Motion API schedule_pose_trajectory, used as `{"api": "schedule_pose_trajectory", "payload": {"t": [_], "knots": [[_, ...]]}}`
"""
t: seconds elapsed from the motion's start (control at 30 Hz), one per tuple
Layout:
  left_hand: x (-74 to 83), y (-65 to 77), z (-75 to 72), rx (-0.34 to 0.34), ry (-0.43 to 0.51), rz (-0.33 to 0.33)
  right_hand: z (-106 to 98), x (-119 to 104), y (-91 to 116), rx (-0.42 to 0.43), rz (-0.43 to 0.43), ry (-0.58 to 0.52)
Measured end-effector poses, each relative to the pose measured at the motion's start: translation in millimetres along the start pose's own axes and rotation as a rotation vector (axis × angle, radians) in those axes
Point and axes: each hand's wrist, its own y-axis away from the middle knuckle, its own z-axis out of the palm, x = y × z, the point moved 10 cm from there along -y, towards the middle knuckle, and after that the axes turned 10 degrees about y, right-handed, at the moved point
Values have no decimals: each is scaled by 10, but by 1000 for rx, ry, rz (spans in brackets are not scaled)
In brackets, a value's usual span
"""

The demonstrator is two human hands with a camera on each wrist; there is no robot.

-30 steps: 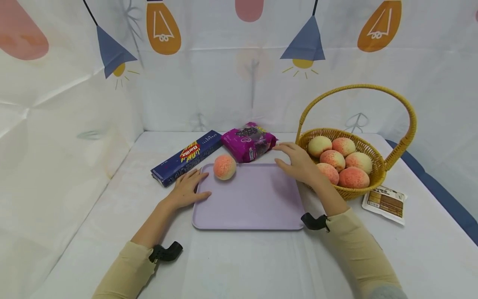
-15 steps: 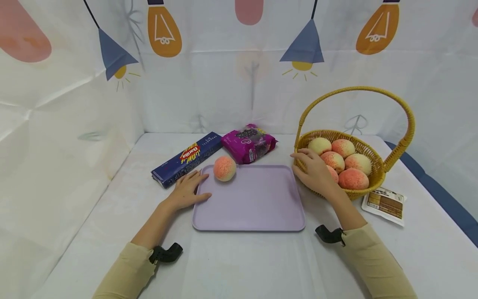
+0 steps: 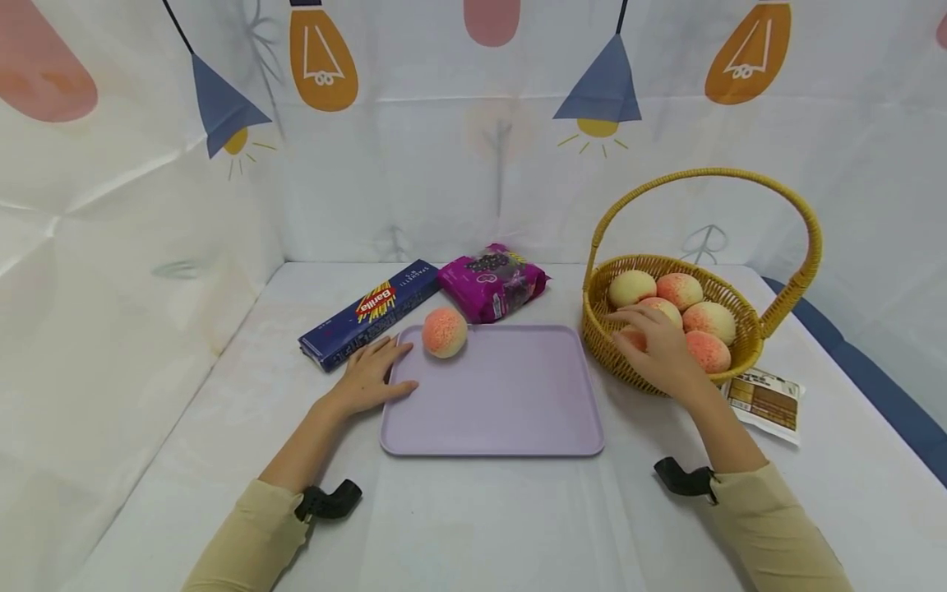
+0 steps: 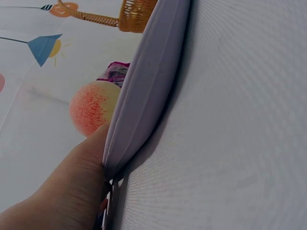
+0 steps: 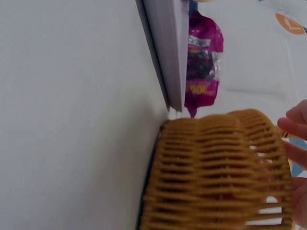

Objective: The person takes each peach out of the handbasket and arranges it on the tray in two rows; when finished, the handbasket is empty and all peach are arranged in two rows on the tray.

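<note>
My left hand rests on the left rim of the lilac tray, fingers spread and thumb reaching over it. A single pink-and-cream peach sits in the tray's back left corner, near those fingers. Over the near left part of the wicker basket is my right hand, its fingers loosely bent above the peaches. It partly covers some of them, and I cannot tell whether it touches one. The right wrist view shows its fingers beside the basket's woven wall.
Behind the tray lie a blue spaghetti box and a purple snack bag. A brown-and-white packet lies right of the basket. The basket's tall arched handle rises over the fruit.
My right hand has moved right from above the tray's back right corner, past the basket's rim, to over the peaches. The left hand, tray and lone peach have stayed put.
</note>
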Motion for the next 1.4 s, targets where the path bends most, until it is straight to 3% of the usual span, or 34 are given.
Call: {"api": "schedule_pose_trajectory", "payload": {"t": [0.33,0.47,0.7,0.97,1.13,1.4], "knots": [[4,-4,-2,-2,-4,-3,-147,-7,176,4,-126,86],[-3,1,2,-2,1,-4,-134,44,220,-32,-139,96],[-5,8,7,-4,5,-4,-70,116,236,-191,-127,104],[-30,8,-18,-12,-7,-12,75,133,150,-398,-154,36],[-45,23,-46,-1,-19,-24,174,103,98,-502,-199,78],[-30,-14,26,-12,-23,-24,257,111,0,-631,-175,146]]}}
